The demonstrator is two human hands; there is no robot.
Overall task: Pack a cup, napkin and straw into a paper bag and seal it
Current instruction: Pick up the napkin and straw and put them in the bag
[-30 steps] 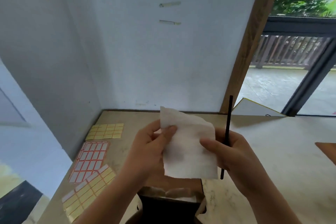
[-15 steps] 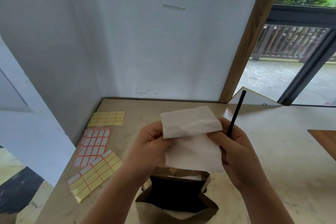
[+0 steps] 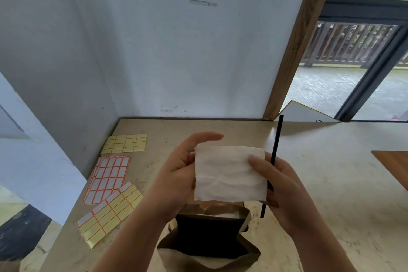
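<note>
Head view: we pinch the folded napkin (image 3: 229,173) between left hand (image 3: 178,174) and right hand (image 3: 284,185), which also grips the straw (image 3: 275,150), above the open paper bag (image 3: 207,247) nearby; lower it flat and centred.

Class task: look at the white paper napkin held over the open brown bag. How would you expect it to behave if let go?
The white paper napkin is creased and folded, so probably limp and light. It would likely flutter, perhaps missing the open brown paper bag. Unlikely to break; may crumple.
</note>
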